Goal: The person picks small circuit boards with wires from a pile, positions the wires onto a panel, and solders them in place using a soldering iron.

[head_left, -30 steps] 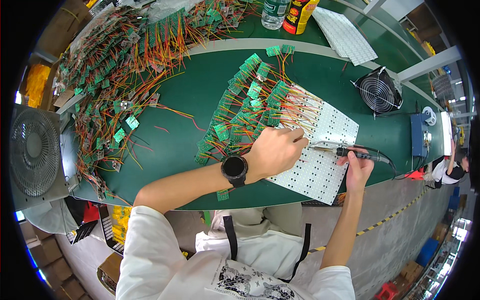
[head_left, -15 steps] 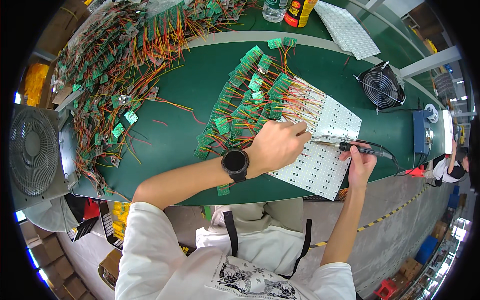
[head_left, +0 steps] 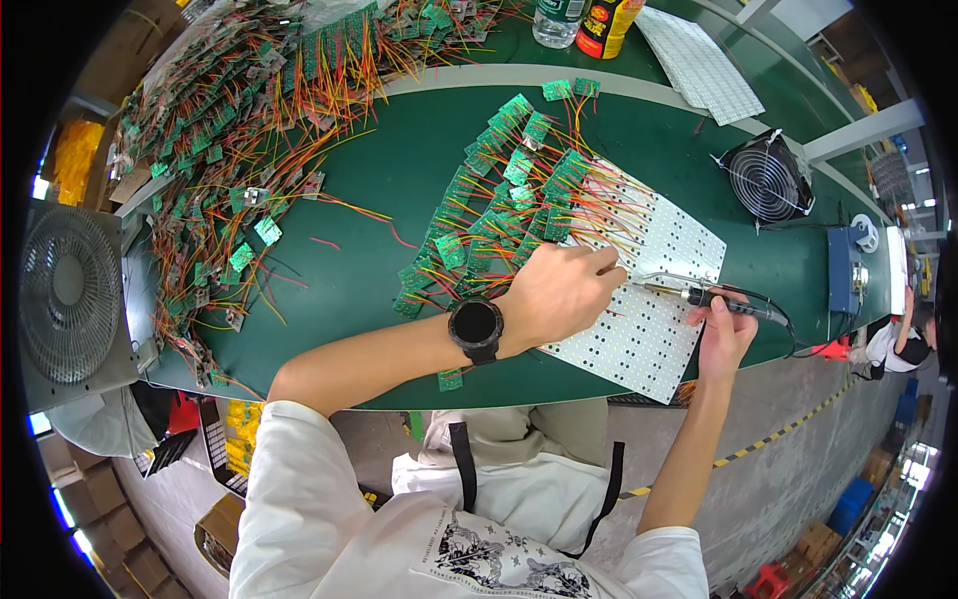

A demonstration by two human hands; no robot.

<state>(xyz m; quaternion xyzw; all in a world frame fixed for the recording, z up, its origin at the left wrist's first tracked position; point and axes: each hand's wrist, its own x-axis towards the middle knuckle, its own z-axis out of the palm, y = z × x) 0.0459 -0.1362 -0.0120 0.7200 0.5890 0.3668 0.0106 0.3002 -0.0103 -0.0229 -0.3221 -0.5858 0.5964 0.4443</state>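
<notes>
A white perforated panel (head_left: 659, 339) lies on the green bench, a row of red and yellow wires along its upper left part. Those wires run to several strips of small green circuit boards (head_left: 446, 220) beside it. My left hand (head_left: 564, 295), with a black watch on the wrist, rests over the panel's left part, fingers pinched together; whatever they hold is hidden. In my right hand (head_left: 726, 339) is a soldering iron (head_left: 699, 297) with a thin metal tube along its top. Its tip points left, close to my left fingertips; contact cannot be made out.
A big heap of wired circuit boards (head_left: 220, 130) covers the bench's left side. A black fan (head_left: 766, 178) and a blue box-shaped unit (head_left: 841, 268) with a solder reel stand right. More white panels (head_left: 699, 65), a bottle (head_left: 556, 22) and a can (head_left: 607, 27) are behind. A grey fan (head_left: 70, 290) stands far left.
The view has shifted slightly. My right hand has drawn the soldering iron a little to the right, its tip slightly farther from my left fingers. My left hand stays pinched over the panel.
</notes>
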